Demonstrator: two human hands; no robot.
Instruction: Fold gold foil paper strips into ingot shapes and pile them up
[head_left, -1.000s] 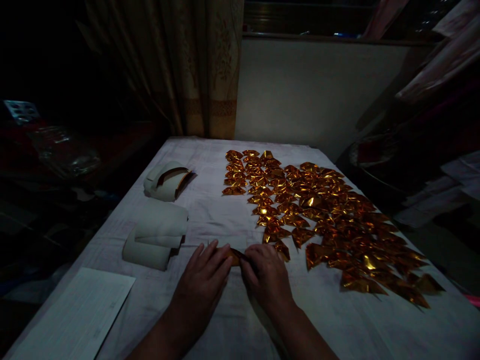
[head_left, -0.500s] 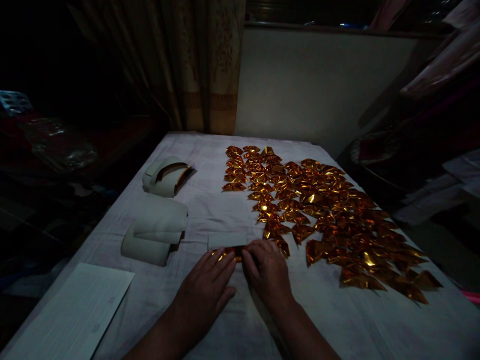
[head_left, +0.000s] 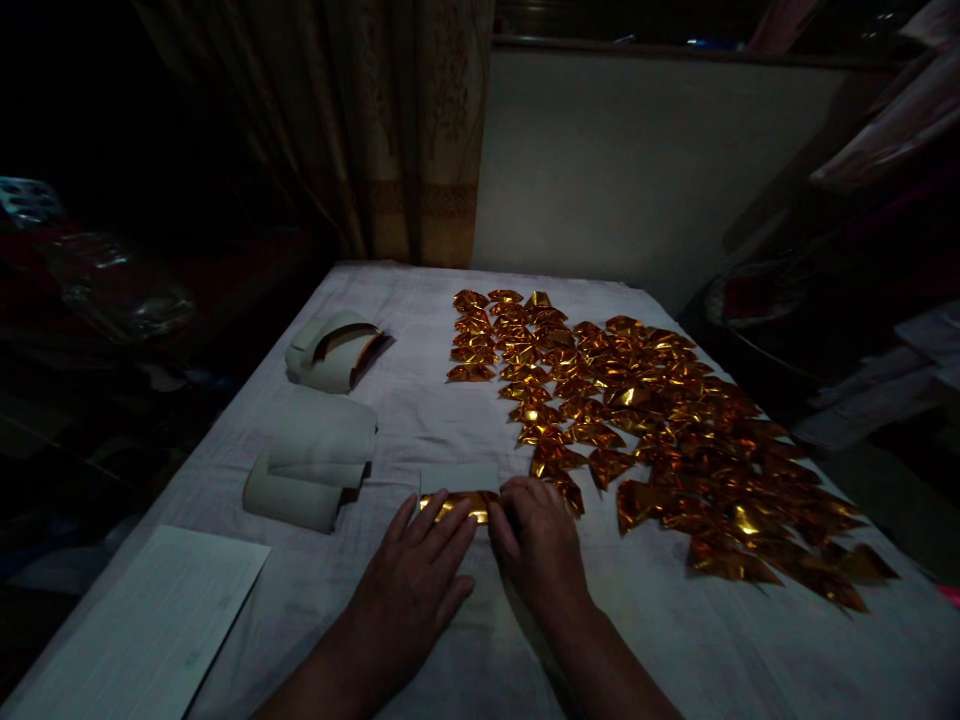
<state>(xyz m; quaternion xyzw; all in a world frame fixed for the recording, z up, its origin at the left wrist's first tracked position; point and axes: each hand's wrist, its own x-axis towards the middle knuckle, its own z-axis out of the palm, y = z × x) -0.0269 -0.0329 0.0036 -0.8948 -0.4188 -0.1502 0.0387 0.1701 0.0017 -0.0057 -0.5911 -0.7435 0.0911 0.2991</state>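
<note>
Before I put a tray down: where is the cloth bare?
Bare cloth lies between the white rolls and the gold foil pieces, and near the right hand. The right half is crowded; the paper sheet covers the near-left corner.

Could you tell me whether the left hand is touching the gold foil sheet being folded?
Touching: the head view shows the left hand with fingertips pressed flat on the gold foil sheet.

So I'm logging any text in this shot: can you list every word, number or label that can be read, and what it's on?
None can be read.
White printed sheet at the table's near left corner: faint lines of print, too dim and small to read.
Gold foil strip under the left hand and right hand: no text visible.
Folded gold foil pieces: none visible.
</note>
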